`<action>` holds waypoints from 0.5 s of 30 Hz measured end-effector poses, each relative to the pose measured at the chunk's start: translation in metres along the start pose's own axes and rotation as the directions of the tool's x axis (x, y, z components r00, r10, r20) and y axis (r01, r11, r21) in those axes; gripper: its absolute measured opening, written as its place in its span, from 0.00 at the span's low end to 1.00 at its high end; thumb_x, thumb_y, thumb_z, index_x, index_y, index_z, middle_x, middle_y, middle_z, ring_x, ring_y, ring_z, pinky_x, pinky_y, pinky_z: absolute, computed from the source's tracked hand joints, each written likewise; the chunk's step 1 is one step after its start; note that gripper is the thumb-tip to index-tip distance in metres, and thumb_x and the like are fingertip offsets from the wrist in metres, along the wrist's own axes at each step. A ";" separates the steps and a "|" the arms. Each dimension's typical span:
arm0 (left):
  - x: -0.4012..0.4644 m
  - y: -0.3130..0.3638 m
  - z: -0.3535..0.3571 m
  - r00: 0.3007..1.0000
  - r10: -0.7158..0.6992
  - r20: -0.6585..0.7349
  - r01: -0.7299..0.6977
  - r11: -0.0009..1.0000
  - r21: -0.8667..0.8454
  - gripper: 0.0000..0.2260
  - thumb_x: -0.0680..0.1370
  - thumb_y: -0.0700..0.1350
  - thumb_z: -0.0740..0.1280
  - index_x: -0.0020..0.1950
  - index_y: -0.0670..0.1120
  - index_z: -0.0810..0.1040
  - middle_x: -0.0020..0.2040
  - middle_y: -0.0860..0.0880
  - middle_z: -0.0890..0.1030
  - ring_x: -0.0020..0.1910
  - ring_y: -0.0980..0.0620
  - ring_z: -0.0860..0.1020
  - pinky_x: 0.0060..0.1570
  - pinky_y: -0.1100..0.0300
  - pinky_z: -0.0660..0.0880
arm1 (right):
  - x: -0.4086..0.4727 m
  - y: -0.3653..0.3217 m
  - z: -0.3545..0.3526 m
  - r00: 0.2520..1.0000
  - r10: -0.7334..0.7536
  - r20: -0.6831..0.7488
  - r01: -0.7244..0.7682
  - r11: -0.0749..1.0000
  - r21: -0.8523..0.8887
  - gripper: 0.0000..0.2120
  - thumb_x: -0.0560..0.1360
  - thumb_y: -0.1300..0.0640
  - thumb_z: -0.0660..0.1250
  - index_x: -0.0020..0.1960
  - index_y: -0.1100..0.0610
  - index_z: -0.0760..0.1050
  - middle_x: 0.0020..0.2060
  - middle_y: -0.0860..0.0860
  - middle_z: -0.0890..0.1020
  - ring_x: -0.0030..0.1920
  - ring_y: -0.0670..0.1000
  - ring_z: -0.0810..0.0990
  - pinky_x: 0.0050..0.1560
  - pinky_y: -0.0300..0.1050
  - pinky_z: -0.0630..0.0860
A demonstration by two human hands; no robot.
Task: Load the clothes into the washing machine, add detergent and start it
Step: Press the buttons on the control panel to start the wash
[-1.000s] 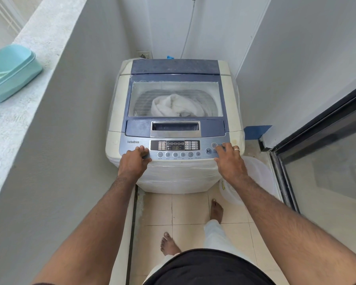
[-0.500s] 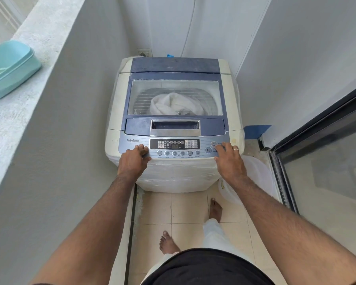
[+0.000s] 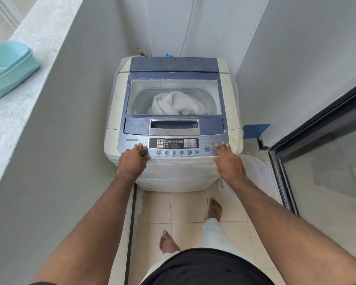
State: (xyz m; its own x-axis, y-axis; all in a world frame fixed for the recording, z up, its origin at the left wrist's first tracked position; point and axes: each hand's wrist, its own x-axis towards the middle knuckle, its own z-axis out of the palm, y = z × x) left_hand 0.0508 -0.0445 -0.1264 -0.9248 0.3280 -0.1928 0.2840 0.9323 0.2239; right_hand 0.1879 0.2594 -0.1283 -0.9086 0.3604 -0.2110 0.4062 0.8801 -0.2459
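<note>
Now we stand in front of the washing machine (image 3: 174,124), which fills the middle of the frame. Its lid (image 3: 174,95) is shut, and through the clear part we can see the white clothes (image 3: 178,103) lying in the drum, a little above the middle of the picture. So the clothes look loaded. We cannot tell from here if the soap is in.

Our left hand (image 3: 133,161) rests on the left end of the control panel (image 3: 173,147). Its fingers are curled over the front edge, and it holds nothing. Our right hand (image 3: 227,161) lies flat and open on the right end of the panel, also holding nothing. Its fingertips (image 3: 221,145) touch the spot just beside the power button (image 3: 212,143) and the start button (image 3: 207,149).

We think the step now is starting the wash. The small screen (image 3: 174,145) shows some lit marks, but they are too small to read.

What could go wrong? The two buttons sit very close together. If our finger slips onto the power button, the machine could switch off and not start. Our left hand is near the row of round buttons (image 3: 177,152) too, so leaning on the panel could change the wash setting by mistake.
</note>
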 end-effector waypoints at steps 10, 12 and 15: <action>-0.002 0.003 0.000 1.000 0.007 -0.018 -0.007 1.000 -0.005 0.13 0.81 0.52 0.66 0.63 0.48 0.78 0.58 0.47 0.81 0.53 0.43 0.80 0.53 0.49 0.75 | -0.001 -0.001 -0.005 0.999 0.024 0.032 -0.026 0.999 0.046 0.29 0.84 0.55 0.61 0.81 0.55 0.55 0.81 0.54 0.56 0.81 0.54 0.51 0.77 0.54 0.59; -0.002 0.004 -0.001 0.999 0.016 -0.028 -0.016 1.000 -0.001 0.11 0.81 0.51 0.66 0.60 0.48 0.77 0.55 0.48 0.82 0.51 0.43 0.80 0.51 0.50 0.75 | -0.002 -0.002 -0.007 0.999 0.019 0.043 -0.020 0.999 0.042 0.29 0.84 0.56 0.61 0.82 0.55 0.54 0.81 0.54 0.55 0.82 0.54 0.50 0.77 0.54 0.59; -0.004 0.007 -0.005 1.000 0.001 -0.022 -0.002 1.000 -0.010 0.12 0.82 0.52 0.65 0.60 0.47 0.77 0.55 0.48 0.82 0.51 0.43 0.80 0.51 0.50 0.76 | -0.002 -0.001 -0.012 0.995 -0.011 0.096 0.011 1.000 -0.002 0.30 0.84 0.55 0.61 0.82 0.56 0.51 0.82 0.55 0.52 0.82 0.55 0.48 0.77 0.54 0.60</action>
State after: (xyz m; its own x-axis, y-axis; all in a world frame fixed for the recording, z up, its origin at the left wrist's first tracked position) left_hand 0.0553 -0.0406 -0.1193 -0.9297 0.3259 -0.1717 0.2830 0.9302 0.2337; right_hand 0.1880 0.2616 -0.1161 -0.8996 0.3191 -0.2981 0.3955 0.8848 -0.2463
